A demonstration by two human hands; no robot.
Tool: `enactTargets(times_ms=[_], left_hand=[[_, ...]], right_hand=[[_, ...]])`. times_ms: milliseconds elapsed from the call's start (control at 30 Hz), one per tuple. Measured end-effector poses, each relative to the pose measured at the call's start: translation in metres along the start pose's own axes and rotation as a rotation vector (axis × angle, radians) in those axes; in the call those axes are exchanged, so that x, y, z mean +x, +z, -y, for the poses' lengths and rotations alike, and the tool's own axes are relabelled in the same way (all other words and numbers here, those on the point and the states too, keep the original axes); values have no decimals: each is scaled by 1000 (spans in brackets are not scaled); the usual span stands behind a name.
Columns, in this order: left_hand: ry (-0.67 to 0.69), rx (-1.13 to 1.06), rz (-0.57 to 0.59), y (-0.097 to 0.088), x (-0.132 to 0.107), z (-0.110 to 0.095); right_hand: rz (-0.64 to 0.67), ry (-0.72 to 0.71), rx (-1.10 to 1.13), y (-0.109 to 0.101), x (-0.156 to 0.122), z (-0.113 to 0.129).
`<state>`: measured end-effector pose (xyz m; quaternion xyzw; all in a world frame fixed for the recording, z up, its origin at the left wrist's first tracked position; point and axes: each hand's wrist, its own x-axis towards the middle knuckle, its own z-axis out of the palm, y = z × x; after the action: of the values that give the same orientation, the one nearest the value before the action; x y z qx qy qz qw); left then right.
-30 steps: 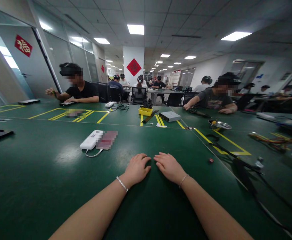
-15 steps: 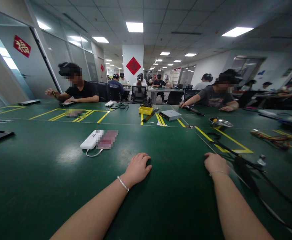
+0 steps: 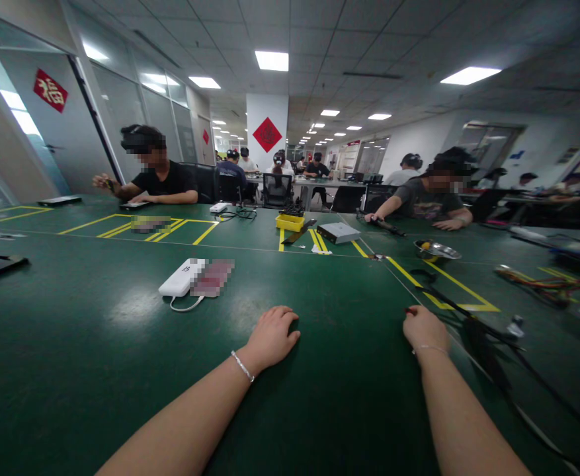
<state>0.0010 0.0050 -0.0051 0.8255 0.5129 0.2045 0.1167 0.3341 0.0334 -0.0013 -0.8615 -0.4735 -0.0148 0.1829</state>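
My left hand (image 3: 272,337) lies flat on the green table (image 3: 96,344), fingers together and stretched out, holding nothing. A thin bracelet circles its wrist. My right hand (image 3: 426,328) rests farther right beside a black cable (image 3: 488,357), its fingers curled down. A small red object (image 3: 408,310) peeks out at its fingertips. A white power bank (image 3: 180,280) with a short cable lies ahead of my left hand.
Yellow tape lines (image 3: 448,284) mark the table. A yellow bin (image 3: 290,221), a grey box (image 3: 338,232), a metal dish (image 3: 436,250) and coloured wires (image 3: 547,284) lie farther off. Two people (image 3: 155,172) (image 3: 428,195) sit working at the far edge.
My right hand left its place beside my left hand, swung right to the small red object near the cable and curled its fingers over it. My left hand stayed put.
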Motion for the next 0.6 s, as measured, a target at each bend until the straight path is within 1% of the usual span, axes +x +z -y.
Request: enactTargets(times_ms=[100,300,367,433,533,600], left_hand=[[4,-8,-3,0,0,1],[16,-6,-3,1,0,2],[27,2,-13,2,0,2],[37,3,-21,2,0,3],[34,-12,-28,2,0,3],[17,-44,-41,2,1,2]], right_hand=[[5,16,-4,2,1,-1],[73,7,-19,3,4,-4],[71,3,-19,4,5,-6],[41,-19,-25,4,6,-6],[-50,-121,-5,2,2,7],[-108,-273,71,-1,-9,26]])
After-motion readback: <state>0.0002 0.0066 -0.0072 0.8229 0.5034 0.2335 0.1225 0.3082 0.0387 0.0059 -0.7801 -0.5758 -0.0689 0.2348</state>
